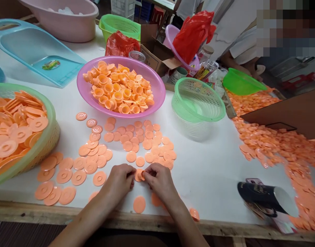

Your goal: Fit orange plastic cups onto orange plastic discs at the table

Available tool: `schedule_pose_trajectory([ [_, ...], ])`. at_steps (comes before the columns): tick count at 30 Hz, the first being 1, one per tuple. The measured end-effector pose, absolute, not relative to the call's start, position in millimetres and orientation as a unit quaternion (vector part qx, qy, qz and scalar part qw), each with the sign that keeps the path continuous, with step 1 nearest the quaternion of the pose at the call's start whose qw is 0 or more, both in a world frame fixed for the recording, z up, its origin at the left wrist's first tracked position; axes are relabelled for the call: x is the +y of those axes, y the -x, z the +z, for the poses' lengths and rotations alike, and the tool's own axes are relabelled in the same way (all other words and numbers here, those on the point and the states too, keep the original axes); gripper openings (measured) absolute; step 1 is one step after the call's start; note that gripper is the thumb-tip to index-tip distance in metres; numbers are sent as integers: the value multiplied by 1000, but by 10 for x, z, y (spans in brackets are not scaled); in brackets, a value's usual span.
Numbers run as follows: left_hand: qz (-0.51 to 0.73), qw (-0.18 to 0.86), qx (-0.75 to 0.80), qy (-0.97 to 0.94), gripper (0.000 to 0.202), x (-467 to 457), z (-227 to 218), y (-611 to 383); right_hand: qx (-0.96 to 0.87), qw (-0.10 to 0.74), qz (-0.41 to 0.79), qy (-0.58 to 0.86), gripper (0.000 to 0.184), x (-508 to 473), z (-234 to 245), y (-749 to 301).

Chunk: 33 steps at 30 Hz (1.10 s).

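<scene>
Glossy orange plastic discs (131, 156), smooth and moulded, lie heaped in a pink plastic bowl (159, 90) with a shiny rim. Behind the bowl, a crinkled, shiny red plastic bag (121, 44) sits beside a matt brown cardboard box (156, 51). To the right of the bowl, a pale green plastic colander (198, 99) shows a perforated wall, while a smooth pale blue plastic tray (36, 51) lies to its left. In front of the bowl, a matt white surface (211, 178) meets a rough, unpainted wooden edge (95, 214).
</scene>
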<state>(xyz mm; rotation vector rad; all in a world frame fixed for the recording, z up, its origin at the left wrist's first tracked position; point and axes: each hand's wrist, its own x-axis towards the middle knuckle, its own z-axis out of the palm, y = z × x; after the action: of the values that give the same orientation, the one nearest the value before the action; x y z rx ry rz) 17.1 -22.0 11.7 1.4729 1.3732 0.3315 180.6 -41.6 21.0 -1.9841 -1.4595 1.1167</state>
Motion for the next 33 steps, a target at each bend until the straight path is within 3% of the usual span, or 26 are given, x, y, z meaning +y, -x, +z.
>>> schedule_pose_trajectory([
  [7, 160, 603, 551, -554, 23, -210, 188, -197, -618, 157, 272, 721, 16, -489, 218, -1685],
  [11, 182, 602, 549, -551, 13, -243, 173, -255, -631, 127, 264, 718, 17, -481, 227, -1673],
  [20, 208, 622, 559, -508, 18, -297, 51, -323, -629, 159, 300, 700, 20, -416, 185, -1702],
  [27, 241, 498, 572, -605, 22, -463, 17, -363, -599, 217, 269, 722, 17, -552, 96, -1648],
  [30, 202, 514, 580, -598, 17, -379, 57, -377, -593, 227, 349, 689, 16, -543, 166, -1743],
  [33, 225, 506, 584, -594, 16, -33, 369, -341, -531, 297, 430, 666, 17, -639, 293, -2027],
])
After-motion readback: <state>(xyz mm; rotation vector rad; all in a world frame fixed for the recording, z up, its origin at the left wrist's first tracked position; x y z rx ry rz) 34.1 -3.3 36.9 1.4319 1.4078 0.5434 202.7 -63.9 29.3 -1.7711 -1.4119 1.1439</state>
